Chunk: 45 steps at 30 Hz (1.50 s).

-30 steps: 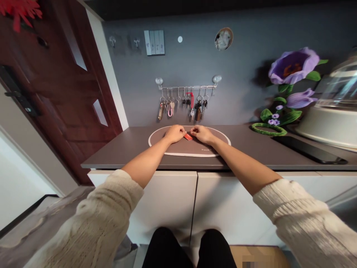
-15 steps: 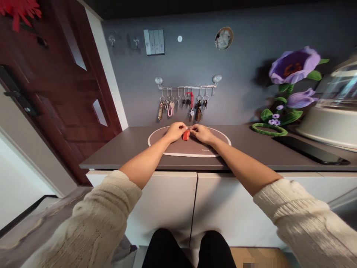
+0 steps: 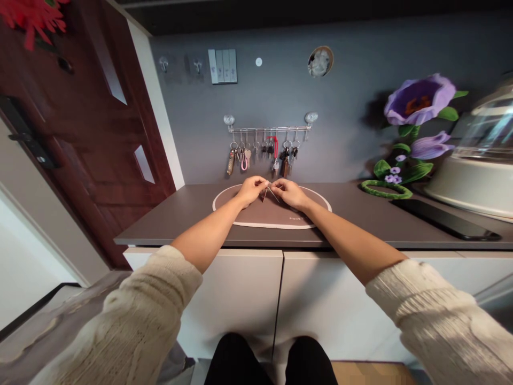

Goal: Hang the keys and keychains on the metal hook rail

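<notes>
Over the oval mat (image 3: 256, 220), both my hands meet with fingertips close together. My left hand (image 3: 252, 191) is closed in a pinch, with a small flat red tag (image 3: 265, 195) hanging edge-on beneath its fingertips. My right hand (image 3: 289, 193) is also closed in a pinch, just to the right. A thin pale strip (image 3: 274, 194) slants down below the right fingertips; its kind is too small to tell. Something small and light shows between the fingertips, possibly a ring, mostly hidden by the fingers.
A hook rail (image 3: 269, 129) with several keys hangs on the wall behind. To the right on the countertop (image 3: 160, 214) are a purple flower ornament (image 3: 420, 101), a black phone (image 3: 444, 218) and a white domed appliance (image 3: 473, 184). A dark red door (image 3: 100, 176) stands at left.
The red tag has turned from showing its broad face to nearly edge-on. A thin pale strip now shows beside it. My hands have stayed in about the same place; the view tilted slightly up.
</notes>
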Each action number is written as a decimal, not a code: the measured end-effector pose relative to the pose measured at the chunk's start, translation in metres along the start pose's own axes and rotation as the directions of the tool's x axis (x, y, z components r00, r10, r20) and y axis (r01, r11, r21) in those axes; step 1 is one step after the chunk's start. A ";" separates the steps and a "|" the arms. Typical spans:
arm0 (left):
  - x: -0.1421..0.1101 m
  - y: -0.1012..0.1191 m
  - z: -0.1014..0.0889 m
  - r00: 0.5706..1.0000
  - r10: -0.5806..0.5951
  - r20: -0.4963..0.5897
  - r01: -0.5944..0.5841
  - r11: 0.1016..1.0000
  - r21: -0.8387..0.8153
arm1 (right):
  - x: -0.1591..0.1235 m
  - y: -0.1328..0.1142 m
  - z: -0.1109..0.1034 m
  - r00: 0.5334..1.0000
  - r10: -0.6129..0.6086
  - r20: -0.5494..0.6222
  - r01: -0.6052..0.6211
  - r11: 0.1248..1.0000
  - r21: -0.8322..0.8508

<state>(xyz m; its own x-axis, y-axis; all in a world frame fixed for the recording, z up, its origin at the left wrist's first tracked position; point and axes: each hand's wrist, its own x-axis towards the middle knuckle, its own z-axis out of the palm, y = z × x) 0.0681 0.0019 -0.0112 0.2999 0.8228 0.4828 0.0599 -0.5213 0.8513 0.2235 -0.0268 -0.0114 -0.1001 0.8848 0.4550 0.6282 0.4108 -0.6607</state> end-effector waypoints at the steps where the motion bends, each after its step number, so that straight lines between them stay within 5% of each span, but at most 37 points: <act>1: 0.000 -0.001 0.000 1.000 -0.005 0.002 0.006 1.000 -0.025 | 0.000 0.001 0.000 1.000 -0.006 -0.005 0.007 1.000 0.024; 10: 0.002 -0.006 0.001 0.999 -0.045 -0.001 0.044 0.987 -0.156 | -0.003 -0.010 0.001 1.000 0.013 0.010 -0.015 0.968 0.251; 31: 0.002 -0.007 0.007 0.999 -0.036 -0.011 0.033 0.979 -0.199 | -0.007 -0.011 -0.004 0.998 0.011 -0.059 0.011 0.930 0.367; 39: 0.002 -0.005 0.008 0.990 0.067 -0.127 -0.047 0.987 0.155 | 0.000 0.001 -0.008 0.993 0.038 -0.113 0.019 0.887 0.461; 45: 0.001 -0.007 0.008 0.980 0.193 -0.050 -0.142 0.851 0.505 | 0.003 0.005 -0.020 0.976 0.127 -0.174 0.021 0.747 0.665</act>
<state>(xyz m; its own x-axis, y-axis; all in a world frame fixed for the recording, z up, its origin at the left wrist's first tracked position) 0.0759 0.0045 -0.0187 0.2574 0.7170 0.6479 0.4893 -0.6749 0.5524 0.2418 -0.0267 -0.0019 0.1166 0.8781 0.4640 -0.0456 0.4714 -0.8808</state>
